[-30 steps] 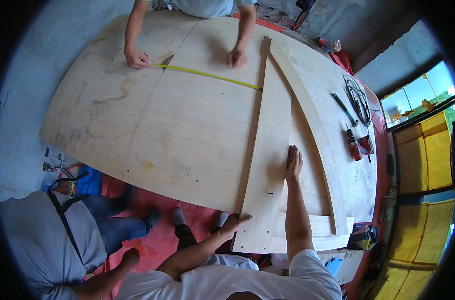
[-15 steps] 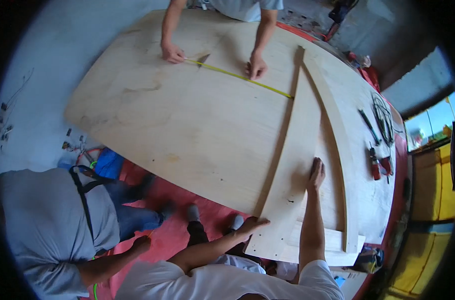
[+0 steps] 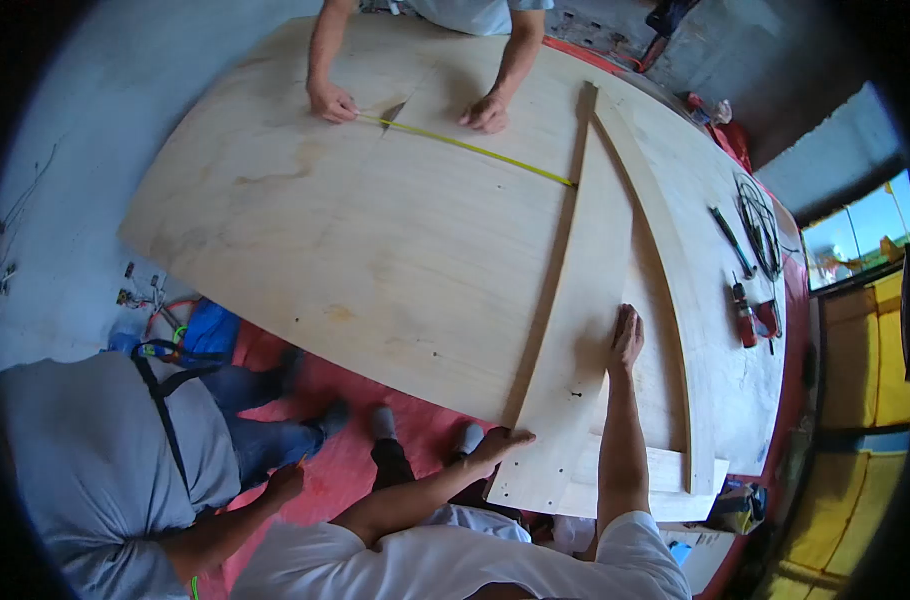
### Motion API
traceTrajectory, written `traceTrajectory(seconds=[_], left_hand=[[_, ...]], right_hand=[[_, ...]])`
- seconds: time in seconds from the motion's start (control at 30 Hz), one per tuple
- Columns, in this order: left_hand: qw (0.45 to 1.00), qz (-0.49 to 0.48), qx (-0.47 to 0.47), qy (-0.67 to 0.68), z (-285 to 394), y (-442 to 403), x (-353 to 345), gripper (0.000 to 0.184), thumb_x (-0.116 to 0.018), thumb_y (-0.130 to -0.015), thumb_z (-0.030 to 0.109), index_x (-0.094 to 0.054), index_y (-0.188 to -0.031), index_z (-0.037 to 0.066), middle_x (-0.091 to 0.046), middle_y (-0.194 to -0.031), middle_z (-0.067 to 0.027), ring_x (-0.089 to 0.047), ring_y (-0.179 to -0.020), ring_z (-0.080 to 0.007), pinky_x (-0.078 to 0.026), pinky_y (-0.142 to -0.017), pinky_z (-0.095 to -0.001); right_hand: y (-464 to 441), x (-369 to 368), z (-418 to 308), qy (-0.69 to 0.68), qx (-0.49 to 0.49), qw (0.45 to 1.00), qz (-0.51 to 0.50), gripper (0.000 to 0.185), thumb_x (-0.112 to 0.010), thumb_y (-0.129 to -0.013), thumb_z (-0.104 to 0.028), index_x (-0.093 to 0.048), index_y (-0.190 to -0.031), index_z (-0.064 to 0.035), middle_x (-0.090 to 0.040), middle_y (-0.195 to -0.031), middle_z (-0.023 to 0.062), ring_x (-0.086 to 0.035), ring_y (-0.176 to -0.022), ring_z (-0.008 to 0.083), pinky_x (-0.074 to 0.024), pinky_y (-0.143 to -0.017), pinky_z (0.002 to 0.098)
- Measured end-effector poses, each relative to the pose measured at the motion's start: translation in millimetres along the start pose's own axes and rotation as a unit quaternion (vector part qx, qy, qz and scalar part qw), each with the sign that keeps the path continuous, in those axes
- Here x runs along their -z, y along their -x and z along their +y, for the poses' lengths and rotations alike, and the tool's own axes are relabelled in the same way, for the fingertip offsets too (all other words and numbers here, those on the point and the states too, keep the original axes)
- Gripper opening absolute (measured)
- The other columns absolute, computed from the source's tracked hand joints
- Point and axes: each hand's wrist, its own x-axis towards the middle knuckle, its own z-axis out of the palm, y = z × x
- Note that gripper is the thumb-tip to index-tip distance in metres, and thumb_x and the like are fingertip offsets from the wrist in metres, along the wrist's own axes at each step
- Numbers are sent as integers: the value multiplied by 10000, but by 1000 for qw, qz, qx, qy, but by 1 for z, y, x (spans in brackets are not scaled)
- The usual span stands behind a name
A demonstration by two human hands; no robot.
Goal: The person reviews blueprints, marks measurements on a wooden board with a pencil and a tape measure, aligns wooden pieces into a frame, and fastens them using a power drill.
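Note:
My left hand (image 3: 500, 447) is closed on the near left edge of a long flat wooden board (image 3: 580, 330), thumb on top and fingers partly hidden. Farther up, my right hand (image 3: 627, 338) holds the same board's right edge with its fingers bent over it. The board lies on a large pale plywood sheet (image 3: 375, 250). To its right runs a narrow curved wooden strip (image 3: 677, 300), which meets the board at the far end. A yellow tape measure blade (image 3: 475, 150) stretches across the sheet to the board's left edge.
Across the sheet, a co-worker's hand (image 3: 333, 102) holds the tape's end; the other hand (image 3: 487, 115) rests nearby. A red power tool (image 3: 747, 325), a dark hand tool (image 3: 733, 242) and a coiled cable (image 3: 760, 225) lie at right. Another person (image 3: 105, 450) stands at left.
The co-worker's hand nearer the board has moved left and back from the tape. The view has shifted slightly. My hands keep their places on the board.

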Motion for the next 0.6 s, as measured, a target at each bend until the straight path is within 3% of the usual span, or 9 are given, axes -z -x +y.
traceTrajectory(seconds=[0.03, 0.13, 0.23, 0.33, 0.43, 0.53, 0.6], left_hand=[[1000, -5, 4, -12, 1, 1, 0, 501, -789, -806, 372, -656, -1123, 7, -688, -1053, -74, -639, -976, -180, -490, -874, -349], [999, -12, -12, -27, 6, 2, 1, 525, -792, -802, 385, -647, -1139, 9, -681, -1080, -80, -632, -1001, -183, -483, -888, -350], [1000, -5, -16, -22, 7, 6, -1, 536, -790, -804, 385, -638, -1149, 4, -678, -1082, -88, -630, -1003, -188, -482, -886, -351], [1000, 4, -8, -24, 7, 4, 0, 542, -789, -806, 382, -630, -1156, 1, -675, -1079, -94, -628, -1003, -190, -480, -886, -355], [999, 9, -7, -30, 7, 4, 0, 536, -789, -805, 383, -630, -1146, 2, -673, -1070, -92, -626, -998, -190, -478, -887, -357], [999, 12, -24, -36, 4, 2, -1, 511, -788, -804, 391, -645, -1113, 10, -676, -1043, -85, -628, -978, -182, -482, -870, -350], [998, 17, -36, -42, 1, 0, 0, 491, -783, -807, 391, -653, -1094, 14, -679, -1023, -79, -631, -957, -175, -486, -852, -344]], right_hand=[[0, 2, -3, 7, -12, 1000, -13, 492, -517, -1025, -325, -490, -1322, 66, -555, -1334, 193, -551, -1223, 255, -437, -1056, 355], [4, 4, -16, -39, -33, 998, -47, 625, -530, -1003, -398, -376, -1412, 50, -526, -1348, 216, -528, -1247, 286, -393, -1101, 387], [-6, 12, -15, -155, -56, 986, 19, 596, -535, -996, -415, -418, -1385, 21, -569, -1273, 196, -556, -1195, 293, -433, -1068, 412], [-11, 23, -15, -252, -87, 954, 135, 480, -527, -990, -455, -544, -1196, -21, -634, -1024, 137, -629, -951, 267, -527, -872, 402], [-13, 31, -15, -303, -90, 947, 65, 415, -524, -979, -505, -575, -908, -99, -557, -709, 42, -533, -603, 190, -474, -592, 348], [-1, 15, -24, -298, -93, 949, 49, 405, -547, -975, -482, -539, -808, -113, -412, -558, -3, -412, -512, 142, -329, -532, 309], [5, 4, -31, -289, -107, 950, 51, 396, -551, -975, -473, -551, -791, -122, -419, -552, -8, -425, -514, 138, -345, -535, 312]])
